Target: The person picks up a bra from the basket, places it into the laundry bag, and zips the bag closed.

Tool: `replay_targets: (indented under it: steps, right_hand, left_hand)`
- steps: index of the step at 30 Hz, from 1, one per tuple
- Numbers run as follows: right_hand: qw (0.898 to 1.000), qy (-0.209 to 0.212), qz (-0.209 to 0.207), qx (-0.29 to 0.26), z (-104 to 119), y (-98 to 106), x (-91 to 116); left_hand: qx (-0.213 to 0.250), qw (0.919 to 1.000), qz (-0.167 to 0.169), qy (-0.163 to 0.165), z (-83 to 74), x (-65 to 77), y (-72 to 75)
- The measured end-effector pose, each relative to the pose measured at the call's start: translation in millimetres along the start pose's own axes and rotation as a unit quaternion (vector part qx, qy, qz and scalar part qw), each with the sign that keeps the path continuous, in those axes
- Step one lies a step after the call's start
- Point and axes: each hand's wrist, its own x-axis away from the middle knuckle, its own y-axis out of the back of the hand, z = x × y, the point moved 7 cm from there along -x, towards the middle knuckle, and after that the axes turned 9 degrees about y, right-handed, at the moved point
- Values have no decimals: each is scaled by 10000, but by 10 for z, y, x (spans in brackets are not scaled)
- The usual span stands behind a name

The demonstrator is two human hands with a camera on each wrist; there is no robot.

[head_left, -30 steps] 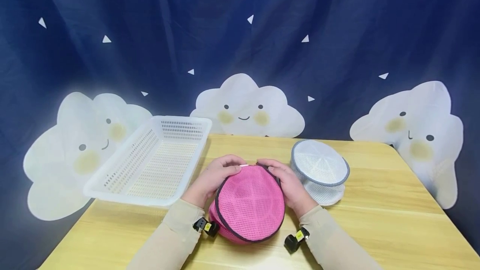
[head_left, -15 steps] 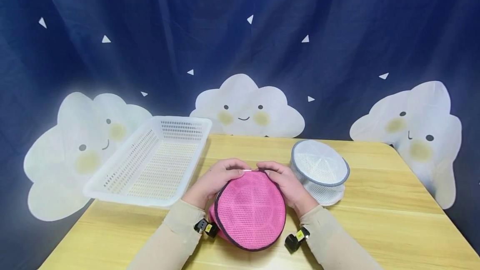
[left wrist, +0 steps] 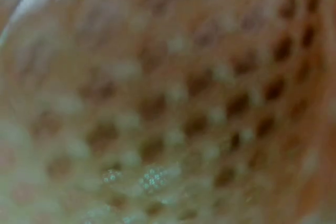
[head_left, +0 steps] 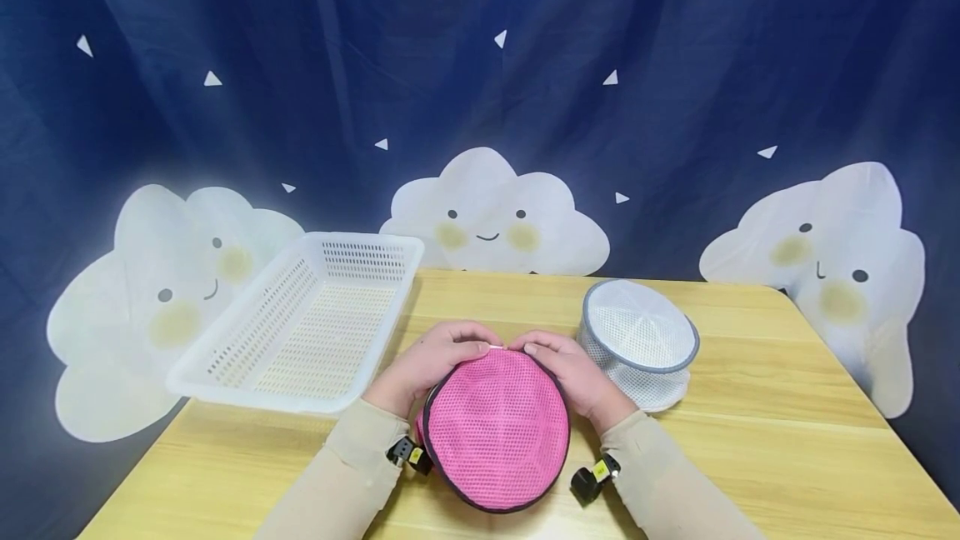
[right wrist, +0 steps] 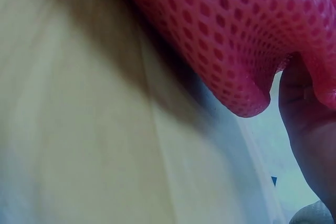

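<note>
A round pink mesh laundry bag [head_left: 497, 432] with dark piping stands in front of the person, its flat circular face tilted up. My left hand [head_left: 427, 367] grips its upper left edge, thumb on the face beside a small white tab [head_left: 496, 347]. On the upper right edge, my right hand [head_left: 577, 372] pinches the rim with thumb and fingers, the two hands' fingertips nearly meeting. Blurred mesh [left wrist: 194, 98] fills the left wrist view. In the right wrist view, folded pink mesh [right wrist: 231, 40] hangs close over the table, with part of a finger [right wrist: 304, 124] behind it.
A white plastic basket [head_left: 273, 401] with slotted sides stands at the left of the wooden table [head_left: 780, 448]. Just right of the right hand sits a white mesh laundry bag [head_left: 641, 323] with grey piping. A dark blue curtain [head_left: 480, 90] with clouds hangs behind.
The pink bag's round face has swung down toward the person and now faces up more squarely. Both hands have slid slightly nearer the person, the right one also inward along the rim.
</note>
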Motion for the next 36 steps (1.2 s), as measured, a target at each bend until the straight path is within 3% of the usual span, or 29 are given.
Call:
replay_targets:
  steps: [6,10,17,20,25,28,31,36]
  right_hand:
    - [9996,49,170,197,13,1,-12]
    - [9968,145,95,777,21,29,-30]
    - [9836,173,-916,1542,41,150,-36]
    - [9793,207,-1221,1600,68,193,-29]
    - [9759,346,-1693,1330,86,249,-9]
    - [9770,316,-1785,1127,59,250,-7]
    - [9770,303,-1798,1102,47,243,-14]
    - [9794,328,-1614,1165,42,221,-28]
  left_hand:
    - [-103,9998,-170,62,-4,15,37]
    - [-84,9996,-244,120,-5,21,51]
    - [-96,9988,-481,87,-36,37,41]
    - [-160,9974,-705,-53,-75,34,57]
    - [208,9936,-1113,-46,-90,35,127]
    - [377,9940,-1008,216,-50,36,121]
    - [211,9966,-695,379,-30,36,81]
    - [-313,9992,-106,238,-40,47,-8]
